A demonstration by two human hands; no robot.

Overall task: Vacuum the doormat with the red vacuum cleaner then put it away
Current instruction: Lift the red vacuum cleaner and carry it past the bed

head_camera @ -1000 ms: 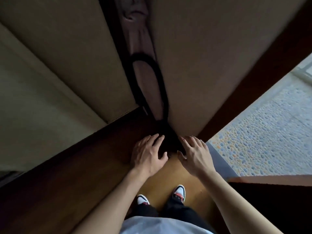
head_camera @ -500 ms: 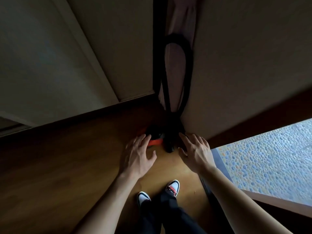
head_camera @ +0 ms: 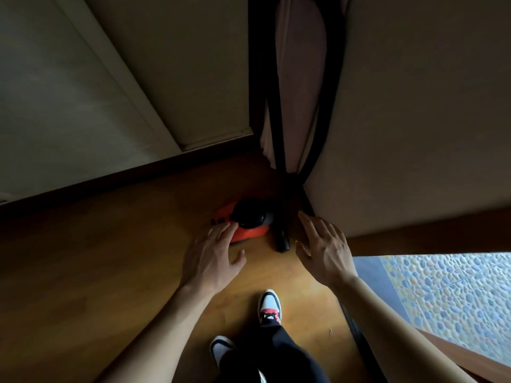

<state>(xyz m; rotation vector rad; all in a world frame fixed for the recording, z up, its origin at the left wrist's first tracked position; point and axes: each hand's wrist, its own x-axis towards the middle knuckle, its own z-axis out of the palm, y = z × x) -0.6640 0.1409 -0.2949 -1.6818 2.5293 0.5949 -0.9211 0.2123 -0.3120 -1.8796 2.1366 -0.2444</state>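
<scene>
On the wooden floor (head_camera: 96, 272) sit the red vacuum cleaner (head_camera: 250, 233), a black tube end (head_camera: 283, 243) beside it, and two sneakers (head_camera: 269, 302).

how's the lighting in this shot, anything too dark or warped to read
Head view: dim overall, daylight brightening only the pebble-patterned surface at lower right; the red vacuum cleaner reads clearly but its black top sinks into shadow; wide-angle stretch splays the walls outward; the left hand and right hand look sharp.
</scene>
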